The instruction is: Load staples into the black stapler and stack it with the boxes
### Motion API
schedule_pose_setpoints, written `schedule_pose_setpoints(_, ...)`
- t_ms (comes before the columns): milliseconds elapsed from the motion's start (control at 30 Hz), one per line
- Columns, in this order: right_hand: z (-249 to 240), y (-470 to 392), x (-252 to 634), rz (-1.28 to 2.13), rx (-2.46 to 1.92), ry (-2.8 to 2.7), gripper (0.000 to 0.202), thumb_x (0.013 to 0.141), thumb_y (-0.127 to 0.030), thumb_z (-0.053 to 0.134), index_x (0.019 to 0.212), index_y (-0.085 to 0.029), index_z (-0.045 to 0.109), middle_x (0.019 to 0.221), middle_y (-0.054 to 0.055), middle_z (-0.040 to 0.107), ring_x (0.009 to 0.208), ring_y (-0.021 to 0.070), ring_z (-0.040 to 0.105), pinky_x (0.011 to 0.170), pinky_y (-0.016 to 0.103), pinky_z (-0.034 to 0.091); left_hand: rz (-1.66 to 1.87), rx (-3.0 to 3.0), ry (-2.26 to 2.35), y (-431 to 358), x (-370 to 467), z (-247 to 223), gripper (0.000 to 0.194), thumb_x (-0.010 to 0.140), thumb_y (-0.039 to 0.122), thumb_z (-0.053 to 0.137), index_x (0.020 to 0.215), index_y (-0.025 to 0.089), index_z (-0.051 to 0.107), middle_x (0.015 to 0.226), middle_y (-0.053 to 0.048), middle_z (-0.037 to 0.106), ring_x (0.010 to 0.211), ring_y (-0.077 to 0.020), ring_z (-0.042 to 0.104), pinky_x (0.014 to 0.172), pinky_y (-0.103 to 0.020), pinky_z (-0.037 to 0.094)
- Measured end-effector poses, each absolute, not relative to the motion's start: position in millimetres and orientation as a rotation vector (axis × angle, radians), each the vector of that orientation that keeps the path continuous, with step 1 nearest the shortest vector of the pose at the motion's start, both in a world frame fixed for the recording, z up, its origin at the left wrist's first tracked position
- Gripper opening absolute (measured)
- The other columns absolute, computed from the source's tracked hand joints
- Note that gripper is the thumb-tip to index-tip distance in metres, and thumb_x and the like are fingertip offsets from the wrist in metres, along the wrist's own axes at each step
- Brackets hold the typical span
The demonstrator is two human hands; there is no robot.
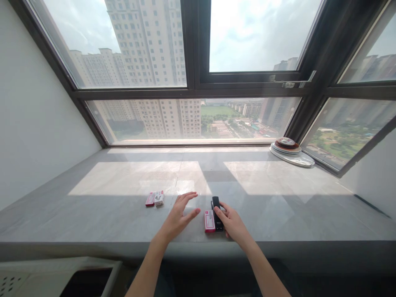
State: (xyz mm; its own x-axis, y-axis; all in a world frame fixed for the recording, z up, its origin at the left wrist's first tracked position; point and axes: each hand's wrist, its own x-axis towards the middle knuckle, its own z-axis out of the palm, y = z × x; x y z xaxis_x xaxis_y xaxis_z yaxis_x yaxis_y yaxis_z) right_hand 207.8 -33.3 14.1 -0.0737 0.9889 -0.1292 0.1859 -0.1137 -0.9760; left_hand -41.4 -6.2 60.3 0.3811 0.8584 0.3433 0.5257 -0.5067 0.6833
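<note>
A black stapler (pixel 219 218) is in my right hand (pixel 233 225), with the thumb across its top and the fingers along its right side. Right against the stapler's left side lies a small red and white box (pixel 209 221). My left hand (pixel 181 212) hovers to the left of that box, fingers spread and thumb pointing right, with nothing in it. Farther left on the sill, a flat red and white box (pixel 150 199) touches a small white box (pixel 159 198) with a dark print.
The grey stone windowsill (pixel 108 214) runs below dark-framed windows (pixel 192 94). A stack of plates (pixel 287 149) stands in the far right corner. Below the front edge at lower left is a pale casing (pixel 37 280) with holes and a dark panel.
</note>
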Motion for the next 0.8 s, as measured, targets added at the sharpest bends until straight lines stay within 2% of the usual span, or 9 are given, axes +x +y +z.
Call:
schedule_pose_setpoints(33, 13, -33, 208, 1.268, -1.402, -1.342, 0.071, 0.092, -0.069, 0.050, 0.145, -0.022, 0.049, 0.063, -0.005, 0.057, 0.035, 0.0087, 0.041, 0.031, 0.021, 0.036, 1.037, 2.168, 1.318, 4, -63, 64, 0.043, 0.101, 0.047, 0.043, 0.139, 0.029, 0.054, 0.144, -0.006, 0.055, 0.138, -0.0259, 0.044, 0.117, -0.045, 0.035)
schedule_pose_setpoints(133, 11, -33, 207, 1.261, -1.419, -1.337, 0.073, 0.091, -0.069, 0.051, 0.146, -0.021, 0.048, 0.061, -0.006, 0.053, 0.036, 0.0089, 0.041, 0.031, 0.021, 0.037, 1.103, 2.080, 1.774, 35, -134, 60, 0.052, 0.104, 0.039, 0.020, 0.136, 0.021, 0.057, 0.145, -0.007, 0.055, 0.139, -0.0246, 0.042, 0.120, -0.045, 0.029)
schedule_pose_setpoints(233, 11, -32, 206, 1.265, -1.441, -1.330, 0.074, 0.090, -0.070, 0.052, 0.145, -0.021, 0.048, 0.063, -0.005, 0.055, 0.036, 0.0083, 0.041, 0.032, 0.020, 0.037, 0.909, 2.038, 1.971, 47, -192, 38, 0.049, 0.094, 0.046, 0.041, 0.130, 0.020, 0.062, 0.145, -0.009, 0.056, 0.139, -0.0304, 0.043, 0.118, -0.048, 0.029)
schedule_pose_setpoints(333, 12, -32, 205, 1.272, -1.439, -1.329, 0.072, 0.090, -0.071, 0.051, 0.144, -0.023, 0.049, 0.063, -0.005, 0.056, 0.035, 0.0082, 0.041, 0.032, 0.021, 0.038, 0.777, 2.069, 1.984, 34, -222, 10, 0.057, 0.082, 0.056, 0.057, 0.129, 0.024, 0.064, 0.149, -0.007, 0.052, 0.138, -0.0331, 0.043, 0.116, -0.046, 0.031)
schedule_pose_setpoints(467, 11, -32, 205, 1.277, -1.406, -1.353, 0.069, 0.091, -0.070, 0.050, 0.143, -0.024, 0.051, 0.066, -0.004, 0.060, 0.035, 0.0082, 0.040, 0.031, 0.021, 0.037, 0.662, 2.095, 2.076, 17, -233, -8, 0.079, 0.081, 0.062, 0.059, 0.151, 0.028, 0.043, 0.152, -0.006, 0.049, 0.138, -0.0340, 0.041, 0.113, -0.045, 0.033)
schedule_pose_setpoints(533, 11, -31, 205, 1.278, -1.414, -1.355, 0.069, 0.091, -0.069, 0.050, 0.143, -0.023, 0.050, 0.067, -0.003, 0.061, 0.035, 0.0082, 0.041, 0.031, 0.021, 0.037, 0.649, 2.104, 2.058, 18, -232, -4, 0.082, 0.081, 0.062, 0.060, 0.154, 0.031, 0.038, 0.153, -0.004, 0.048, 0.138, -0.0341, 0.040, 0.112, -0.045, 0.034)
schedule_pose_setpoints(633, 11, -31, 205, 1.283, -1.415, -1.360, 0.068, 0.092, -0.069, 0.050, 0.143, -0.024, 0.050, 0.068, -0.003, 0.062, 0.035, 0.0083, 0.042, 0.031, 0.021, 0.039, 0.668, 2.121, 1.948, 24, -229, 8, 0.074, 0.080, 0.058, 0.063, 0.147, 0.032, 0.047, 0.148, -0.003, 0.054, 0.136, -0.0321, 0.043, 0.111, -0.043, 0.037)
schedule_pose_setpoints(733, 11, -32, 204, 1.272, -1.412, -1.363, 0.066, 0.093, -0.069, 0.050, 0.142, -0.024, 0.051, 0.072, -0.002, 0.065, 0.035, 0.0080, 0.042, 0.031, 0.021, 0.040, 0.760, 2.035, 1.927, 16, -218, 14, 0.064, 0.075, 0.059, 0.070, 0.129, 0.027, 0.061, 0.128, -0.006, 0.065, 0.124, -0.0305, 0.055, 0.106, -0.041, 0.043)
schedule_pose_setpoints(800, 11, -33, 204, 1.263, -1.418, -1.360, 0.067, 0.093, -0.069, 0.049, 0.143, -0.023, 0.050, 0.073, -0.001, 0.066, 0.035, 0.0079, 0.042, 0.031, 0.021, 0.039, 0.873, 1.933, 1.948, 1, -201, 15, 0.065, 0.071, 0.062, 0.074, 0.123, 0.024, 0.063, 0.117, -0.007, 0.067, 0.114, -0.0300, 0.060, 0.100, -0.042, 0.048)
